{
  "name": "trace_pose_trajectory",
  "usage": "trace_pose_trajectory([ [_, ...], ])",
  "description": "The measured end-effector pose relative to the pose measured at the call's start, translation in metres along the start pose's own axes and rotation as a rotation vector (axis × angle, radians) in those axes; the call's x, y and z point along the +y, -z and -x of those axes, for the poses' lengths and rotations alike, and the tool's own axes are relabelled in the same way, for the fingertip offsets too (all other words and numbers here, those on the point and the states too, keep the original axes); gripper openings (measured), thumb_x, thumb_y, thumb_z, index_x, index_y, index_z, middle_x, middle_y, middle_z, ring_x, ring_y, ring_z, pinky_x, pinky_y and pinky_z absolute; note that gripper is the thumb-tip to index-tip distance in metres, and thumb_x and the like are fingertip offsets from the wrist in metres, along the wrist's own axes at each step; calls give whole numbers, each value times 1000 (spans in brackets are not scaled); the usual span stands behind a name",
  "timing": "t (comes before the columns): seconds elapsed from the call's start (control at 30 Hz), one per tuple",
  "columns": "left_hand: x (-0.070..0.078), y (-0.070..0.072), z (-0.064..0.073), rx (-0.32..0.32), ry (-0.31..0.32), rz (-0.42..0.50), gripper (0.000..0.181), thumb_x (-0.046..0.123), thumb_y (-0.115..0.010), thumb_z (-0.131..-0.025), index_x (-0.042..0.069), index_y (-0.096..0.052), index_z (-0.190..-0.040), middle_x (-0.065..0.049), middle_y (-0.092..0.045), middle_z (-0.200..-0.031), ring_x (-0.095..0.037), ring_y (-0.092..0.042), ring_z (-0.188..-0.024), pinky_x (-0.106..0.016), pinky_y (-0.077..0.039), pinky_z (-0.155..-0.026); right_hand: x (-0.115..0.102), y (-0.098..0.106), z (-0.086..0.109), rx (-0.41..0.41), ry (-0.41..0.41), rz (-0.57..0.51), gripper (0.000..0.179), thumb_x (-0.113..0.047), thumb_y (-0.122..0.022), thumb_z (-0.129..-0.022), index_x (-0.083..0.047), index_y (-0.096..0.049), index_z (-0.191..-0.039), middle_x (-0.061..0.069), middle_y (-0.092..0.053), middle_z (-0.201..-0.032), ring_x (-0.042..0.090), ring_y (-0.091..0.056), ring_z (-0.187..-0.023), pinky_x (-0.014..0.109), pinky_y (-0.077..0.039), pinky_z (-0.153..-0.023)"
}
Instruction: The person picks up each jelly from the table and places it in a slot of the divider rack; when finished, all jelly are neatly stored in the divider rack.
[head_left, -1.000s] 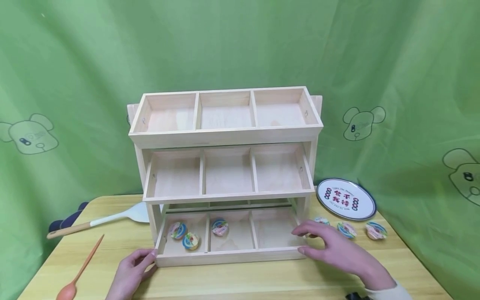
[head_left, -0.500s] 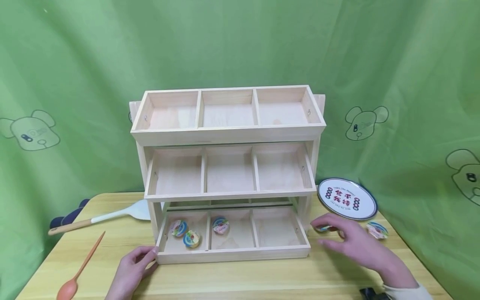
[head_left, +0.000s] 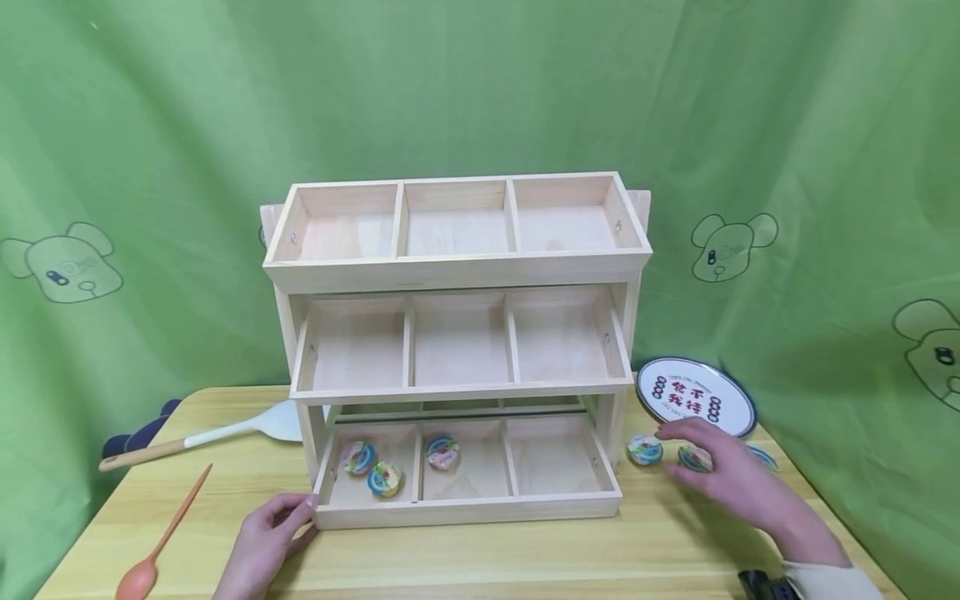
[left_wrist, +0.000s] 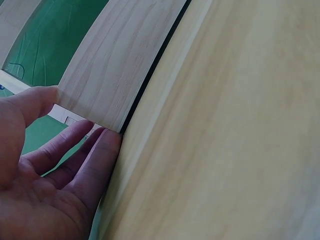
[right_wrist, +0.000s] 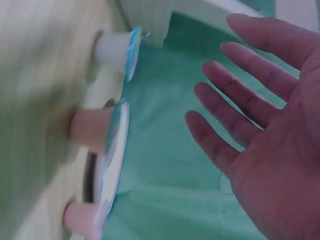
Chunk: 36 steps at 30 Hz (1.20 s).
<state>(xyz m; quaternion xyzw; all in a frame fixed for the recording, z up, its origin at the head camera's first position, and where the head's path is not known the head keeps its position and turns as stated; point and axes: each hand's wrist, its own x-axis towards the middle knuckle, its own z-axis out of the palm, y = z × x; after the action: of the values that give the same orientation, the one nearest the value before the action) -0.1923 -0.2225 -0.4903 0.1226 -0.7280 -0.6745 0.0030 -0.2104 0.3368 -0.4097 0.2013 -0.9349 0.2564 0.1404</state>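
A three-tier wooden rack (head_left: 450, 515) stands on the table. My left hand (head_left: 264, 542) holds the front left corner of its bottom tray; in the left wrist view the thumb (left_wrist: 40, 102) and fingertips meet the board's end. On the right, my right hand (head_left: 731, 483) hovers over the table with fingers spread and nothing held. Below it sits a row of small foil-lidded jelly cups: one near the rack (head_left: 645, 450), a middle one (head_left: 694, 458) and a partly hidden one (head_left: 763, 457). In the right wrist view the fingers are apart from the cups (right_wrist: 91, 127).
Two jelly cups (head_left: 358, 457) lie in the bottom tray's left compartment and one jelly cup (head_left: 442, 452) in its middle one. A printed plate (head_left: 693, 396) stands behind the right-hand cups. A white spatula (head_left: 225, 435) and an orange spoon (head_left: 161, 542) lie at left.
My right hand has moved right, from the bottom tray's right end to above the loose jelly cups, uncovering the nearest one. My left hand has stayed at the tray's corner.
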Motion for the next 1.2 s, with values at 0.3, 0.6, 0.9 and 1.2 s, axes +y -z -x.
trace_pose_trajectory([
  [0.3, 1, 0, -1, -1, -4, -2, 33, 12, -63, -97, -15, -59, -115, -20, -55, -116, -16, -58, -99, -30, -58, -89, 32, -3, 5, -87, -136, 67, 45, -17, -78, -83, 0, -62, -122, 26, -58, -124, 50, -51, -112, 72, -42, -92],
  [0.6, 1, -1, 0, -5, -15, -4, 33, 11, -64, -97, -16, -59, -115, -21, -56, -113, -17, -59, -98, -31, -58, -89, 52, -9, 6, -126, -183, 105, 48, -18, -80, -80, 3, -63, -119, 29, -58, -119, 53, -51, -108, 73, -43, -88],
  [0.9, 1, -2, 0, 4, -16, -3, 33, 12, -64, -96, -15, -59, -115, -21, -56, -114, -17, -59, -98, -30, -58, -89, 59, -13, 7, -124, -186, 135, 43, -16, -78, -82, 4, -63, -118, 28, -59, -116, 53, -51, -107, 73, -42, -88],
  [1.2, 0, -2, 1, 4, -17, -3, 34, 12, -65, -96, -16, -58, -114, -22, -56, -113, -17, -59, -97, -30, -58, -88, 52, -9, 5, -120, -187, 104, 45, -20, -80, -82, 2, -64, -118, 25, -61, -114, 47, -58, -99, 67, -50, -81],
])
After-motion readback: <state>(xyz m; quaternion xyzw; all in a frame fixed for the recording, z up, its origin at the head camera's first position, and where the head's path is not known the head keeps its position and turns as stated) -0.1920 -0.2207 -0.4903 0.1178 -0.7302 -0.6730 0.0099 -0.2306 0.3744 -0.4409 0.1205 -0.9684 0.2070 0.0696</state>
